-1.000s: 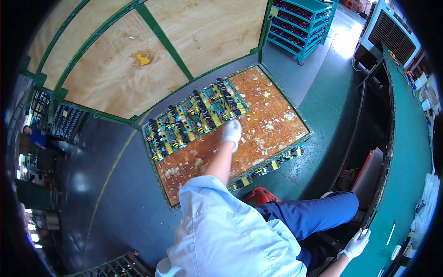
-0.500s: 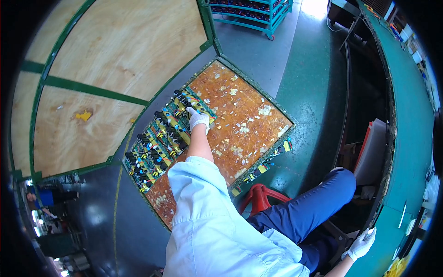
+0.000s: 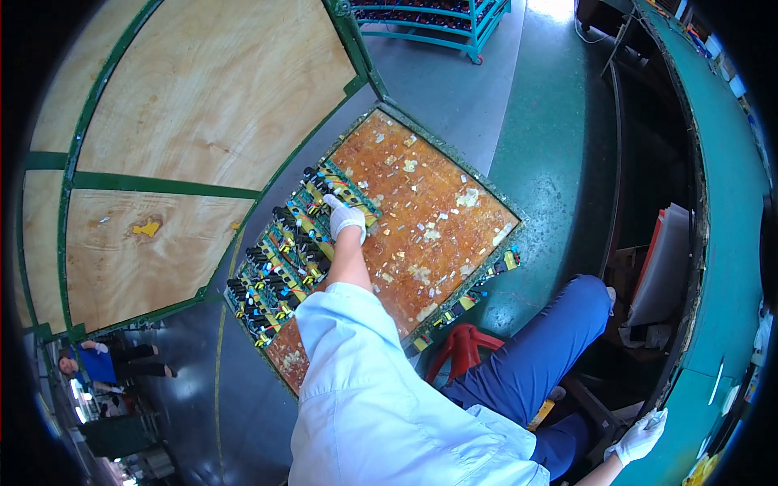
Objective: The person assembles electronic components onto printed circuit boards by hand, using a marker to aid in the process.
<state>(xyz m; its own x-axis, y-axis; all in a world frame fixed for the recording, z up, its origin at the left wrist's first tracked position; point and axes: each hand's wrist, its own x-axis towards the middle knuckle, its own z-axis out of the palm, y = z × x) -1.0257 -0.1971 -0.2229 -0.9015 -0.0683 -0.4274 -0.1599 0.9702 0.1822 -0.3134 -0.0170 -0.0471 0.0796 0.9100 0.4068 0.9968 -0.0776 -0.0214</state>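
Note:
My left hand (image 3: 347,220), in a white glove, reaches out over a brown, stained wooden board. Its fingers are closed at the near side of a circuit board (image 3: 348,192) carrying black and yellow parts; the fingertips are partly hidden. Several more circuit boards (image 3: 279,259) stand in close rows along the left side of the wooden board (image 3: 429,235). At the lower right my right hand (image 3: 640,437), gloved too, grips the edge of a green workbench (image 3: 689,389).
Green-framed plywood panels (image 3: 219,105) rise at the left. More circuit boards (image 3: 466,304) show below the wooden board's right edge, near a red stool (image 3: 462,348). A wheeled teal rack (image 3: 438,36) stands far off. Another person (image 3: 101,363) is at the far left.
The view has shifted slightly. My left hand stays at the same circuit board, and my right hand stays at the bench edge. The person at the far left shows more fully.

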